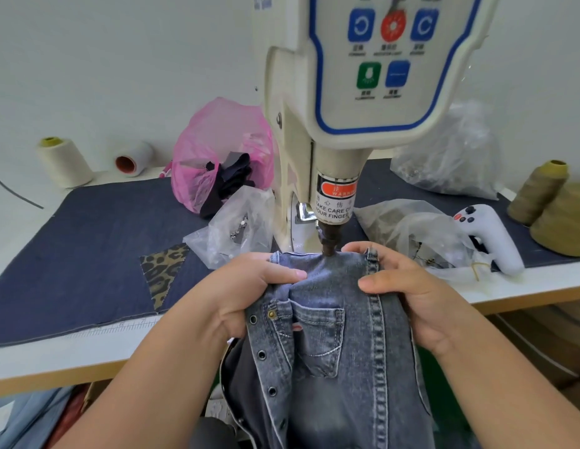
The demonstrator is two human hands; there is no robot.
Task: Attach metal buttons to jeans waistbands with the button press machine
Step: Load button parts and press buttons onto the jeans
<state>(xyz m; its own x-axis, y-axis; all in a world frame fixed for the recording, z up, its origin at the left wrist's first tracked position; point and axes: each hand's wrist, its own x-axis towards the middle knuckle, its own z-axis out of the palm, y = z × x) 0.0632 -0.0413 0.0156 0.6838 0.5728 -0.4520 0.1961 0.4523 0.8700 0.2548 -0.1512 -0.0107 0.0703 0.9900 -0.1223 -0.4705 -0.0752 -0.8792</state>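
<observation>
Grey-blue jeans (334, 367) hang off the table's front edge, their waistband (327, 264) spread under the button press machine (334, 131). The machine's dark punch tip (328, 246) touches the top of the waistband. My left hand (249, 286) grips the waistband's left side, thumb on top of the denim. My right hand (402, 286) grips the right side by a belt loop (372, 259), thumb on top and fingers curled over the band's far edge. Several eyelets and a brass rivet (271, 314) show along the fly beside the coin pocket. The lower die is hidden under the fabric.
A clear bag with metal buttons (236, 228) lies left of the machine, a pink bag (223, 153) behind it. More clear bags (411, 228) and a white handheld controller (489, 238) lie on the right. Thread cones (63, 163) (554, 202) stand at both sides. A leopard-print scrap (165, 273) lies on the denim mat (87, 254).
</observation>
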